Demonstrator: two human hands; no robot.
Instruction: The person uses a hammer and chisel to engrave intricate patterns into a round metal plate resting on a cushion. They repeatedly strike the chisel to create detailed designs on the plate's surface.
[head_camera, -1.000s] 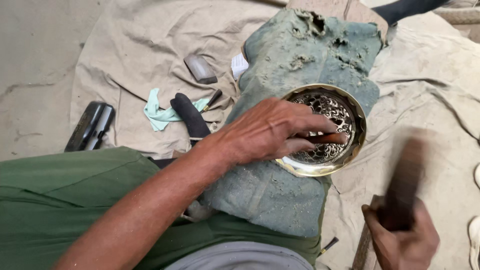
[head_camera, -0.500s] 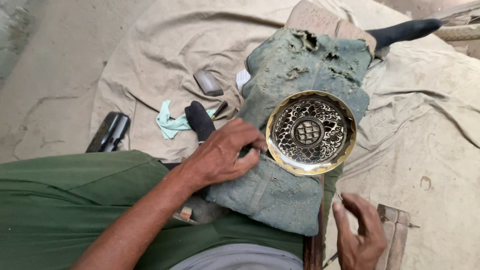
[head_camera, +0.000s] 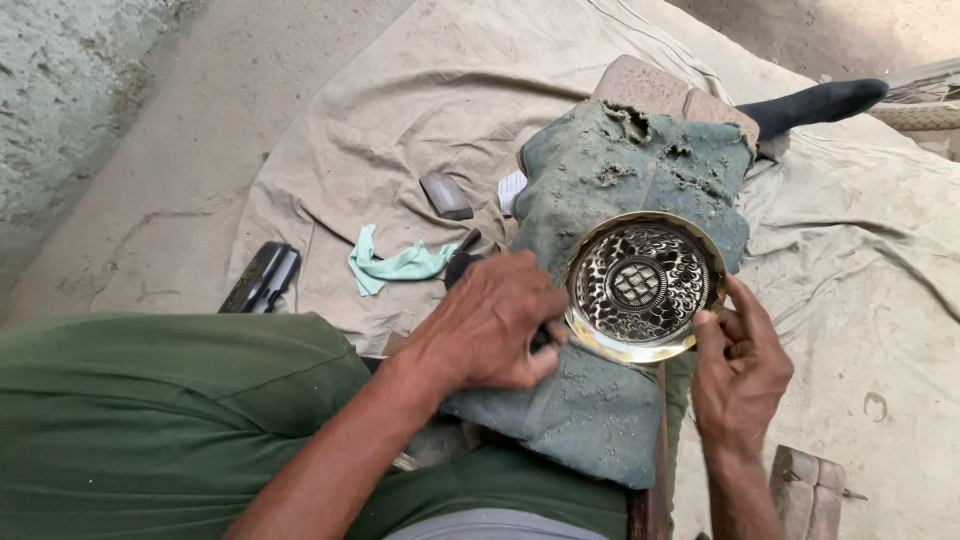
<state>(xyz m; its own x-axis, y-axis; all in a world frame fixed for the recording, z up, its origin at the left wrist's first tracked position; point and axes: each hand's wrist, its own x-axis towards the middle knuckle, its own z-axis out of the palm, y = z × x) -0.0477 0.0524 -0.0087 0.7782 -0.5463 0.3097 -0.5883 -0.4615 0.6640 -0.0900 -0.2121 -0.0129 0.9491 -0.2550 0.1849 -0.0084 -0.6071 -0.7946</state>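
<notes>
A round brass plate (head_camera: 645, 285) with a pierced, engraved pattern lies on a worn grey-green pad (head_camera: 600, 420) over my lap. My left hand (head_camera: 495, 325) rests on the pad just left of the plate. Its fingers are curled around a small dark tool (head_camera: 541, 339), of which only the tip shows. My right hand (head_camera: 740, 365) pinches the plate's lower right rim, thumb on top and fingers along the edge.
A wooden mallet (head_camera: 805, 490) lies at the lower right. On the beige sheet (head_camera: 400, 90) to the left are a teal rag (head_camera: 395, 265), a small grey block (head_camera: 447, 195), a dark-handled tool (head_camera: 462, 262) and black objects (head_camera: 262, 278). Behind the pad are a brick (head_camera: 655, 90) and a black-socked foot (head_camera: 820, 100).
My right hand has put the mallet down and come up to the plate's rim. My left hand has slid off the plate onto the pad at its left.
</notes>
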